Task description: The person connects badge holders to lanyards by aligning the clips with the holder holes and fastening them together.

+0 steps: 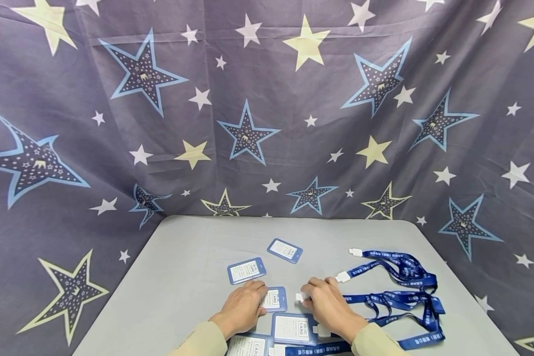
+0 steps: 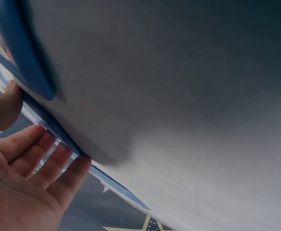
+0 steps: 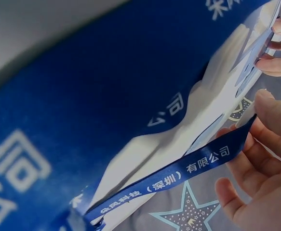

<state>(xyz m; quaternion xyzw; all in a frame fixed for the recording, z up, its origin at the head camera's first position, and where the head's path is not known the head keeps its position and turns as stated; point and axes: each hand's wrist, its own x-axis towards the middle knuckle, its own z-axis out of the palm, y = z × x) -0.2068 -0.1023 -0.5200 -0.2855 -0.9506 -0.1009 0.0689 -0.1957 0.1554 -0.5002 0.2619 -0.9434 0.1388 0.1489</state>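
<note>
My left hand point(image 1: 242, 306) grips the left end of a blue-framed ID card holder point(image 1: 280, 299) lying on the table. Its thumb is at the near edge and its fingers at the far edge, as the left wrist view point(image 2: 39, 178) shows from the side. Across from it, my right hand point(image 1: 331, 304) pinches a blue lanyard point(image 3: 203, 163) close to its white plastic clip point(image 1: 300, 297). The clip points left toward the holder, with a small gap between them. Below, another card holder point(image 1: 293, 329) has a white clip point(image 1: 322, 331) at its right end, partly under the right wrist.
Two more card holders point(image 1: 246, 270) point(image 1: 285, 250) lie farther back on the grey table point(image 1: 196, 247). One holder point(image 1: 246, 345) at the front edge meets a lanyard clip point(image 1: 277, 350). Several lanyards point(image 1: 405, 272) lie folded on the right. A star-patterned curtain point(image 1: 249, 188) hangs behind.
</note>
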